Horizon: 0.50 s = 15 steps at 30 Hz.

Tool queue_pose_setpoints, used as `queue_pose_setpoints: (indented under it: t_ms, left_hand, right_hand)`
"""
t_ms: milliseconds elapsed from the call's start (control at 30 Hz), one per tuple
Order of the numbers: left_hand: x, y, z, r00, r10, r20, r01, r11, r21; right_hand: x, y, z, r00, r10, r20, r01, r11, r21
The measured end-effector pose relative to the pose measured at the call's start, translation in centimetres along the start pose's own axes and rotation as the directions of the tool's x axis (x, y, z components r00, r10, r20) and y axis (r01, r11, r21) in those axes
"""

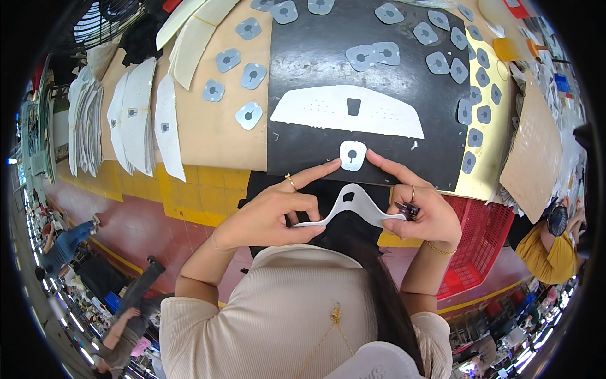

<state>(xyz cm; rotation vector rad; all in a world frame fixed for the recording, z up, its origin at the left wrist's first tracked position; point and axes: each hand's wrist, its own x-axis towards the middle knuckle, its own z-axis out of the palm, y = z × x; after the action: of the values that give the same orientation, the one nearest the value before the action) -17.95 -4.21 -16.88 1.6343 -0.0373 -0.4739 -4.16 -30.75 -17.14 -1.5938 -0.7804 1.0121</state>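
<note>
My left hand (pixel 268 213) and my right hand (pixel 432 215) pinch the two ends of a curved white panel (pixel 365 203), bowed upward in the middle around a small dark cutout. Both index fingers reach forward to the sides of a white rounded patch (pixel 353 166) with a grey keyhole-shaped mark, at the near edge of a black mat (pixel 303 151). Tucked in my right hand's curled fingers is a small dark tool (pixel 409 210), perhaps thread snips, partly hidden. Just beyond the patch, another white panel (pixel 315 110) with a cutout lies flat.
Grey rounded patches (pixel 213 90) lie scattered over the brown table covering, the mat and a yellow board (pixel 499 139). Stacks of white panels (pixel 136 120) stand at left. A red plastic basket (pixel 473 246) is below the table's right edge. Other people (pixel 549 252) are farther off.
</note>
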Motion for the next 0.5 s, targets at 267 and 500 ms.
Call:
queue_pose_setpoints:
  t_ms: [267,500]
  left_hand:
    - [0.0,0.3,0.2,0.999,-0.014,-0.029,0.014,1.000,0.001]
    - [-1.0,0.9,-1.4,0.991,-0.109,-0.084,0.107,0.994,-0.032]
  right_hand:
    - [0.3,-0.6,-0.4,0.997,0.062,0.036,-0.062,0.998,-0.013]
    - [-1.5,-1.0,-0.7,0.973,0.200,-0.112,-0.183,0.972,0.146]
